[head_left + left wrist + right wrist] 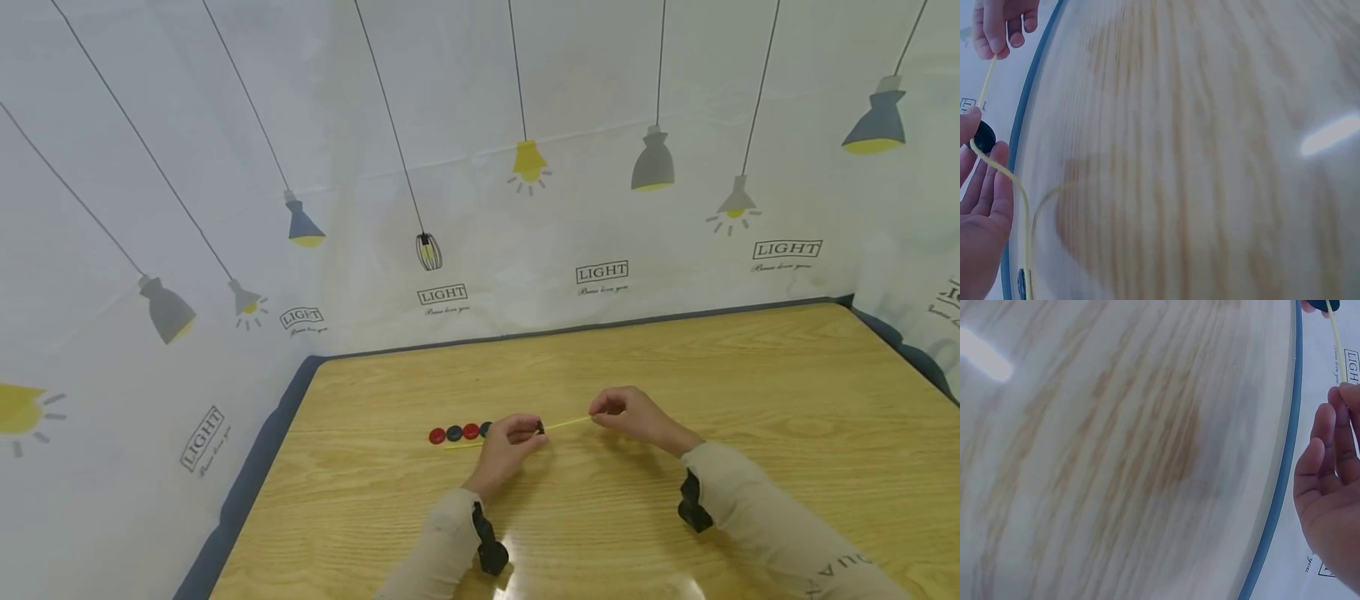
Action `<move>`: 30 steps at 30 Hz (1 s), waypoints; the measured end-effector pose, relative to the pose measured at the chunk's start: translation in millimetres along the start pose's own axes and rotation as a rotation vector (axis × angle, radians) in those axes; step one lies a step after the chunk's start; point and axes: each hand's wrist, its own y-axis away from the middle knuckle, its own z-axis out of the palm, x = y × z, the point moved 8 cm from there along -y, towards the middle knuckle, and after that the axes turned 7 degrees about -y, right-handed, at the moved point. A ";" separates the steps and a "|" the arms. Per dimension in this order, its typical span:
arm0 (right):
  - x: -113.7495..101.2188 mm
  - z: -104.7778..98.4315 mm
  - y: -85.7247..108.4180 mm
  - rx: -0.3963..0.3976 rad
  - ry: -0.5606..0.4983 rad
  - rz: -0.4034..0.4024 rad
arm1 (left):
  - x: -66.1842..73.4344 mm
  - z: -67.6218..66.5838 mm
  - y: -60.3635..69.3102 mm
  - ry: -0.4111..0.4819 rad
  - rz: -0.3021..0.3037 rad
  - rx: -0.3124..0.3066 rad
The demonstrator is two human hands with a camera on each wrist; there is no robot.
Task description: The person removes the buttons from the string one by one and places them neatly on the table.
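Note:
My left hand point(504, 454) pinches a dark round button point(985, 136) between thumb and fingers, a little above the table. A yellow string point(567, 423) passes at the button and runs taut to my right hand point(636, 417), which pinches it between thumb and fingertip. From the button, the other part of the string point(1025, 212) hangs down toward the table in the left wrist view. Whether the string goes through a hole in the button, I cannot tell. Beside my left hand lie a red button point(437, 436), a blue button point(454, 433), another red button point(471, 431) and a dark green one point(486, 428), partly hidden.
The buttons form a row on the wooden table point(360, 517), with the string's loose end point(457, 447) just in front of them. White sheeting point(480, 208) printed with lamps stands behind the table and at its sides. Dark wrist cameras point(491, 554) sit on both sleeves.

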 end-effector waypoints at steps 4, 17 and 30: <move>-1.6 -1.5 2.5 -0.008 -0.014 -0.006 | -2.7 -7.0 2.3 -0.037 -0.001 -0.025; -2.9 -6.0 6.2 -0.002 0.007 -0.013 | -2.8 -36.3 15.6 -0.083 0.007 -0.062; -1.9 -9.0 7.7 0.008 0.015 -0.020 | -9.8 -66.6 29.1 -0.105 0.018 -0.047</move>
